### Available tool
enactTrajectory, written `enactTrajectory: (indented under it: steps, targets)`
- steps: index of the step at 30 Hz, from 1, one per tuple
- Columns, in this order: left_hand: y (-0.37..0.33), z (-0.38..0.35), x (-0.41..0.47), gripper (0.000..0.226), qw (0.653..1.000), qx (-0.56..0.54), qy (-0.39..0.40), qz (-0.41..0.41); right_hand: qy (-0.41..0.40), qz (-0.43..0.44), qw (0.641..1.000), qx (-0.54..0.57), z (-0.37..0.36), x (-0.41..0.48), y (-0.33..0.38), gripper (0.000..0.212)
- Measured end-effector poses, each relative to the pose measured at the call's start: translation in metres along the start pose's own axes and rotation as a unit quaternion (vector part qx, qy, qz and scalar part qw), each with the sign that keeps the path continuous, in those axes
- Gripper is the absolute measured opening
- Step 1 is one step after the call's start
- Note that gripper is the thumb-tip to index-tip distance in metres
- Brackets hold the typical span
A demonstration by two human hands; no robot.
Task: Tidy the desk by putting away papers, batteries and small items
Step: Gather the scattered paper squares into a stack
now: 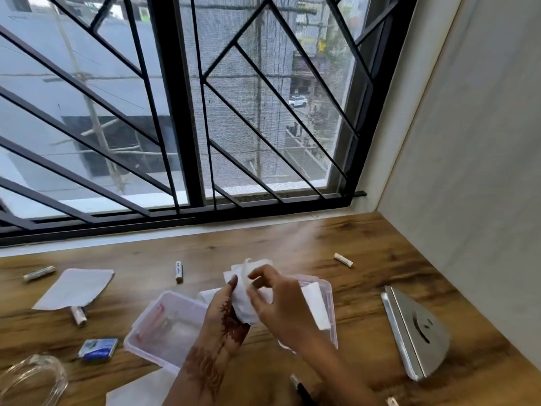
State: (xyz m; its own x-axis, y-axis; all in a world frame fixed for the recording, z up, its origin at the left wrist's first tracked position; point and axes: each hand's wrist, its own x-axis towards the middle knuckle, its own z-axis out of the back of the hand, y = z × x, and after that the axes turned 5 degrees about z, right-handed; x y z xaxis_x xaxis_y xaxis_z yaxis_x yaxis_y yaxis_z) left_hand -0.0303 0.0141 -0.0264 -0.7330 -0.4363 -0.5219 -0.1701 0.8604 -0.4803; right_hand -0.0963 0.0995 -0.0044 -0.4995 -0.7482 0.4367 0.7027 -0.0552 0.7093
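Observation:
Over an open clear plastic box (329,291) my two hands hold a bunch of white paper slips (244,291). My left hand (225,315) grips the bunch from below, and my right hand (275,300) pinches its top edge. More white paper (314,303) lies inside the box. The box's clear lid (164,326) lies to its left. White batteries lie on the wooden desk: one (179,271) behind the lid, one (343,259) at the back right, one (39,273) far left, one (78,315) beside a loose paper sheet (74,288).
A small blue box (98,349) and a clear glass vessel (32,379) sit at the front left. A metal stand (415,329) lies at the right, near the wall. Another paper (140,391) and a dark pen (303,391) lie at the front edge. A barred window runs behind the desk.

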Motion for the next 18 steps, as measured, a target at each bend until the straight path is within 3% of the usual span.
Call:
enactTrajectory:
  steps: [4, 7, 11, 14, 18]
  targets:
    - [-0.005, -0.005, -0.004, 0.04, 1.0, -0.004, 0.017, -0.006, 0.025, -0.003, 1.0, 0.017, -0.01, -0.006, 0.005, 0.025]
    - [-0.003, -0.003, -0.004, 0.031, 0.993, -0.009, 0.121, 0.012, -0.003, -0.016, 0.998, 0.059, -0.007, -0.009, 0.005, 0.02]
    - [-0.001, 0.016, 0.008, 0.02, 1.0, 0.0, -0.002, -0.027, -0.059, -0.051, 0.996, 0.04, 0.012, -0.014, -0.02, 0.019]
    - [-0.004, 0.016, 0.004, 0.017, 0.999, 0.001, -0.026, -0.026, 0.025, -0.032, 0.993, -0.11, 0.028, -0.026, -0.062, 0.027]
    - [-0.004, 0.015, -0.002, 0.017, 0.999, -0.02, -0.035, -0.018, 0.143, -0.054, 0.967, -0.202, 0.032, -0.046, -0.101, 0.031]
